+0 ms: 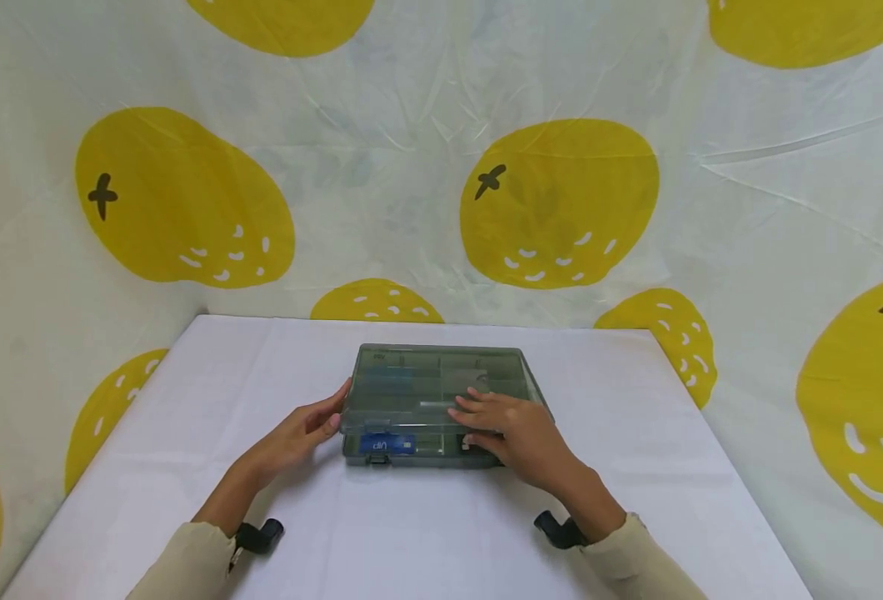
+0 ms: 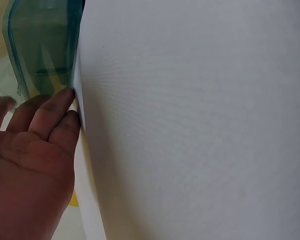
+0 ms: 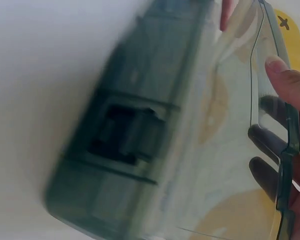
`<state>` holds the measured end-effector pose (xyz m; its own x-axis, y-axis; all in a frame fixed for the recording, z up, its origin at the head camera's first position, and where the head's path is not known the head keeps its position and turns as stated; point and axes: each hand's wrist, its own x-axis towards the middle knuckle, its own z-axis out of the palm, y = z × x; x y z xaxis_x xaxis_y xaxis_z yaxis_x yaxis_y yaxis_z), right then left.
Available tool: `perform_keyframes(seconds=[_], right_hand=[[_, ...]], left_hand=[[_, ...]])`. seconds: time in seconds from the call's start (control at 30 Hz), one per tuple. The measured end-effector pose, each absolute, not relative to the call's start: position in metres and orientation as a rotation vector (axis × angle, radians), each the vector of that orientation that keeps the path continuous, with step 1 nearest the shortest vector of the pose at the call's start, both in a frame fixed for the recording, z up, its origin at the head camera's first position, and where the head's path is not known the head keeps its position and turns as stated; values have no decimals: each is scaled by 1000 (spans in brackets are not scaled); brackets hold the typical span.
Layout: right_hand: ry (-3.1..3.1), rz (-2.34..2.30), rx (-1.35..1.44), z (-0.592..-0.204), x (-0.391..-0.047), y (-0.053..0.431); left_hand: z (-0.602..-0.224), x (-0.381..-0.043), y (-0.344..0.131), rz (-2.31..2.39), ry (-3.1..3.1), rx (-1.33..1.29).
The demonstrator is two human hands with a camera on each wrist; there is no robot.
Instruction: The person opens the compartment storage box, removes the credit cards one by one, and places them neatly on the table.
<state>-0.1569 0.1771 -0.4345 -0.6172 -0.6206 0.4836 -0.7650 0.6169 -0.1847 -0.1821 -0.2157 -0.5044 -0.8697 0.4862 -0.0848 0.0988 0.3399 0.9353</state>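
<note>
A dark grey-green see-through plastic organizer box (image 1: pixel 426 461) sits on the white table, its clear lid (image 1: pixel 396 404) raised along the near edge. My right hand (image 1: pixel 527 435) pinches that edge of the lid, thumb beneath and fingers spread on top. In the right wrist view, fingertips (image 3: pixel 262 175) show through the lid, with the thumb (image 3: pixel 277 65) on its near face. My left hand (image 1: pixel 291 437) touches the left side of the box with its fingertips, the fingers fairly straight. Through the gap a blue packet with white lettering (image 1: pixel 387 443) is visible inside.
A white cloth covers the table (image 1: pixel 426 533). Behind and beside it hangs a pale curtain (image 1: pixel 381 208) printed with yellow fruit. Black wrist cameras (image 1: pixel 260 536) are strapped to both wrists. A dark latch (image 3: pixel 125 132) shows on the box's front wall.
</note>
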Motion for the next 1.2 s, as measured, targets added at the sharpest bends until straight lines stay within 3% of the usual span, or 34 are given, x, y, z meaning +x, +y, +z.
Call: perform_keyframes(seconds=[0.5, 1.2], right_hand=[[-2257, 572, 1111, -392, -194, 205], [-2180, 1012, 840, -378, -238, 253]], left_hand=[[-507, -182, -216, 1551, 2190, 602], [-504, -183, -213, 1535, 2206, 585]])
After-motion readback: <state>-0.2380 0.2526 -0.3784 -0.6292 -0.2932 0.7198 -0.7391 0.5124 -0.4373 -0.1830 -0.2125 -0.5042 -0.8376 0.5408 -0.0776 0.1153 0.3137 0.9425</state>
